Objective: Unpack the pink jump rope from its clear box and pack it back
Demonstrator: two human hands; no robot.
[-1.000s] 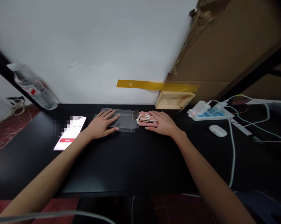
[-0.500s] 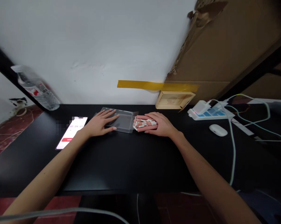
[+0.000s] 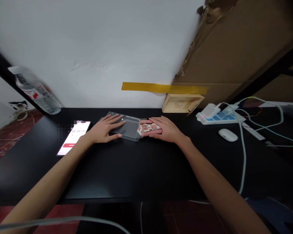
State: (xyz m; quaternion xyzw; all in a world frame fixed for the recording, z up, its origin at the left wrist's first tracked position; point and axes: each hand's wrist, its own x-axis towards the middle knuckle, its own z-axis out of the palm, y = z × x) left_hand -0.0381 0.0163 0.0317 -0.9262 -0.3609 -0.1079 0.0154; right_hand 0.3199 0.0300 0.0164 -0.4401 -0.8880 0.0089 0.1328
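Note:
My left hand [image 3: 104, 130] lies with fingers spread across the left part of a clear plastic box [image 3: 130, 129] on the table. A pink tray of cotton swabs [image 3: 149, 128] is at the box's right end; its left end overlaps the box's opening. The swabs have white tips and lie heaped together. My right hand [image 3: 167, 129] is closed around the tray's right end, thumb on the near side and fingers over the far side. The palm hides that end of the tray.
A phone [image 3: 74, 138] showing a timer lies left of my left hand. A water bottle [image 3: 36, 91] leans at the far left. A wooden frame [image 3: 181, 103] stands against the wall. At right are a power strip [image 3: 216, 117], a white mouse-shaped case [image 3: 228, 135] and cables [image 3: 243, 152].
My right hand has moved slightly left with the pink tray, whose end has gone a little into the clear box. My left hand stays on the box.

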